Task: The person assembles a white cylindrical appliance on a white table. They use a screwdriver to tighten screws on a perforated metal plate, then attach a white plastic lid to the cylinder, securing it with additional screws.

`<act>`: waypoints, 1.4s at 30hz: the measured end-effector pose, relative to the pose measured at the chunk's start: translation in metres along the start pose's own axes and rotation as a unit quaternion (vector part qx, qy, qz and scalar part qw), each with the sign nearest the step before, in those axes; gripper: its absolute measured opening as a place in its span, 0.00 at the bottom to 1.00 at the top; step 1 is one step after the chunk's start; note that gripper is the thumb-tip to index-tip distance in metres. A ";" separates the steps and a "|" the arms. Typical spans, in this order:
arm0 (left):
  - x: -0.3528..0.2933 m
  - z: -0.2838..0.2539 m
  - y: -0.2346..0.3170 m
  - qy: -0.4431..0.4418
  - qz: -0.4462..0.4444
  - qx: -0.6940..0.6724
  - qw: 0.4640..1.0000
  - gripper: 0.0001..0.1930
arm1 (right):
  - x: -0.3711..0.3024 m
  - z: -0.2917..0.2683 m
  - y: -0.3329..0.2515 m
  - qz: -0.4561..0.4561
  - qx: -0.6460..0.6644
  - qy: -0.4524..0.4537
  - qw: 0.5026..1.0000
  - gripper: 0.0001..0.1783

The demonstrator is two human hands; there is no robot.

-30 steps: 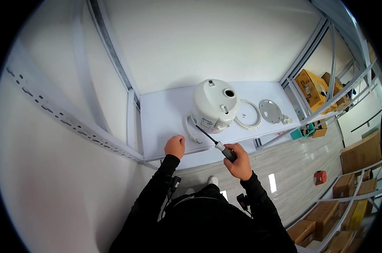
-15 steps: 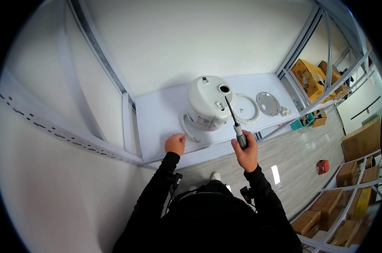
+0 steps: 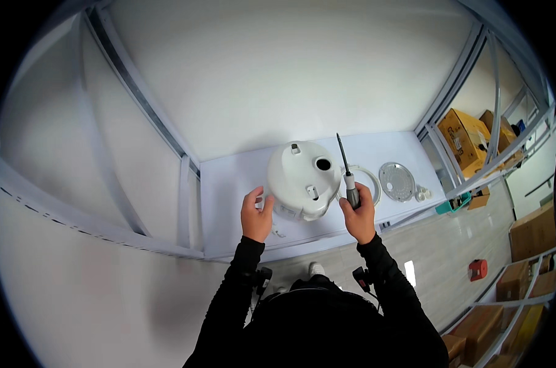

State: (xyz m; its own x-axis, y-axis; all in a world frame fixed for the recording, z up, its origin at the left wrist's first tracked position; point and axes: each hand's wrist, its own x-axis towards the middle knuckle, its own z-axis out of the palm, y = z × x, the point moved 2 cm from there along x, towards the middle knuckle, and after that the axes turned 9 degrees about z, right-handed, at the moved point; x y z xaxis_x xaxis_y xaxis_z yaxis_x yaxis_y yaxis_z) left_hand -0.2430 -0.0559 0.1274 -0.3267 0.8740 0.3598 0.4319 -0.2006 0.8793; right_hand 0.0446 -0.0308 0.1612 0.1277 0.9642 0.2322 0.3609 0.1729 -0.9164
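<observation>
On the white bench [image 3: 229, 178] stands a rounded white appliance housing [image 3: 299, 175], with a dark round hole and small slots in its top. My left hand [image 3: 256, 214] is beside the housing's left side, thumb and fingers apart and holding nothing; whether it touches the housing I cannot tell. To the right of the housing, my right hand [image 3: 359, 216] is closed around the grey handle of a screwdriver [image 3: 352, 191], whose dark shaft points up and away. A white ring [image 3: 378, 187] lies behind that hand, partly hidden. Part of a curved white piece [image 3: 278, 233] shows near the front edge.
A round perforated metal plate [image 3: 397, 182] and small white parts [image 3: 423, 193] lie at the bench's right. Metal posts [image 3: 185, 196] frame the bench. Cardboard boxes [image 3: 465, 138], a teal bin [image 3: 453, 204] and a red object [image 3: 477, 270] are off to the right.
My left hand has opened from a closed shape and moved up beside the housing. The housing looks turned or tilted toward me. The screwdriver, still in my right hand, now points more upright.
</observation>
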 end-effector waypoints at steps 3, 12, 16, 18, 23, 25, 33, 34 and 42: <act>0.004 0.019 -0.002 0.029 -0.040 -0.050 0.998 0.27 | 0.026 0.000 0.014 0.011 0.023 -0.050 0.998 0.28; -0.008 0.058 0.008 0.123 -0.046 -0.045 0.990 0.31 | 0.076 -0.004 0.022 0.071 0.049 -0.210 0.974 0.26; -0.008 0.066 0.020 0.144 -0.039 0.008 0.989 0.34 | 0.081 -0.010 0.012 0.064 0.033 -0.247 0.966 0.25; -0.008 0.069 0.026 0.160 -0.026 0.029 0.986 0.35 | 0.082 -0.012 0.016 0.029 0.058 -0.246 0.967 0.24; -0.007 0.070 0.036 0.188 0.008 0.092 0.978 0.35 | 0.087 -0.015 0.018 -0.053 0.114 -0.237 0.963 0.23; -0.006 0.071 0.037 0.190 0.013 0.089 0.978 0.35 | 0.093 -0.014 0.019 -0.088 0.127 -0.223 0.963 0.23; -0.013 0.070 0.062 0.212 0.082 -0.099 0.969 0.38 | 0.098 -0.017 0.016 0.022 0.246 -0.288 0.925 0.23; -0.015 0.069 0.062 0.209 0.084 -0.108 0.968 0.39 | 0.097 -0.020 0.012 0.027 0.258 -0.290 0.921 0.23; -0.023 0.065 0.088 0.175 0.081 -0.188 0.963 0.43 | 0.087 -0.031 0.007 -0.012 0.255 -0.278 0.926 0.27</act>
State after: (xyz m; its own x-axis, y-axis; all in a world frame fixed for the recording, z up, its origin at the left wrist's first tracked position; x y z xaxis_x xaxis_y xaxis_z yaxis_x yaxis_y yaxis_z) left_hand -0.1427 -0.0648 0.1757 -0.5724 0.6279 0.5273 0.1884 -0.5252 0.8299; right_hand 0.0871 0.0481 0.1849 -0.4219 0.8884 0.1808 -0.1430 0.1317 -0.9809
